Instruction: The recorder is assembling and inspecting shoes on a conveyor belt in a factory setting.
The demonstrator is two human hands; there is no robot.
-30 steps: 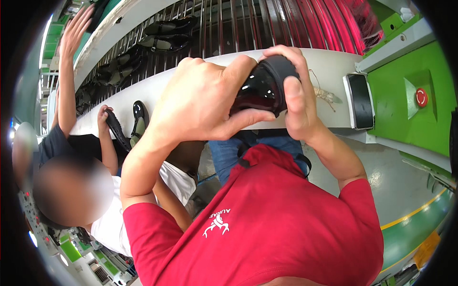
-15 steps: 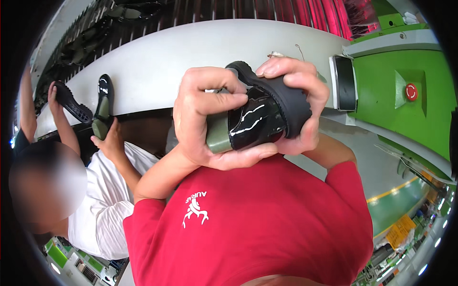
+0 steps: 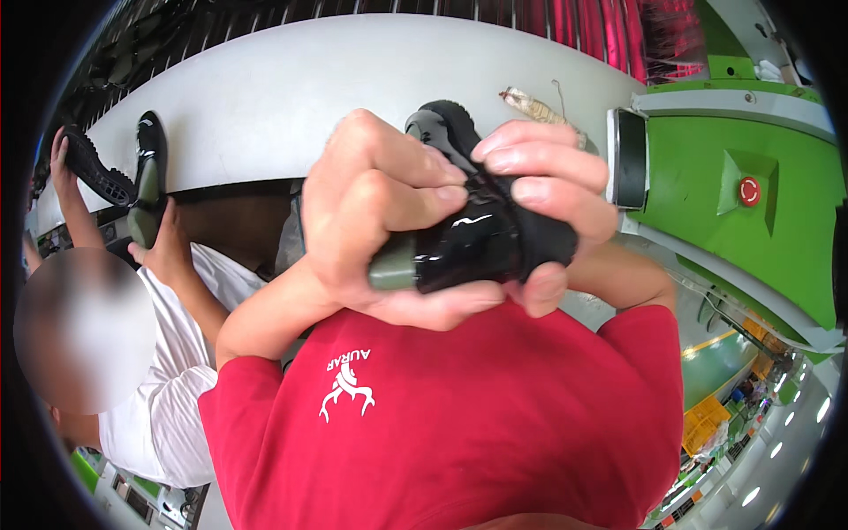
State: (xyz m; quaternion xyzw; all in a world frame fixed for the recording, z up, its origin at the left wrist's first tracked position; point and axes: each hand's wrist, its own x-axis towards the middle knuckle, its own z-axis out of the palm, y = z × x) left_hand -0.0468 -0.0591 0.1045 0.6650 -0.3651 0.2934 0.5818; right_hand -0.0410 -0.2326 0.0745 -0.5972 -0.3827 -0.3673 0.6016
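A glossy black shoe (image 3: 477, 238) on a dull green last is held close in front of my chest, its ridged sole turned away from me. My left hand (image 3: 380, 212) wraps the heel end, fingers curled over the upper. My right hand (image 3: 548, 177) clamps the toe end from the other side, fingers over the top and thumb beneath. Both hands press on the shoe together. My red shirt (image 3: 459, 424) fills the lower part of the view.
A white conveyor bench (image 3: 265, 97) curves across the top. A person in a white shirt (image 3: 168, 397) at my left holds another black shoe (image 3: 146, 177) and a black sole (image 3: 93, 168). A green machine (image 3: 760, 203) with a red button stands at right.
My hands have brought the shoe down from overhead to chest height and closer. The shoe has turned in my grip. The person at left lowered a raised arm to the bench.
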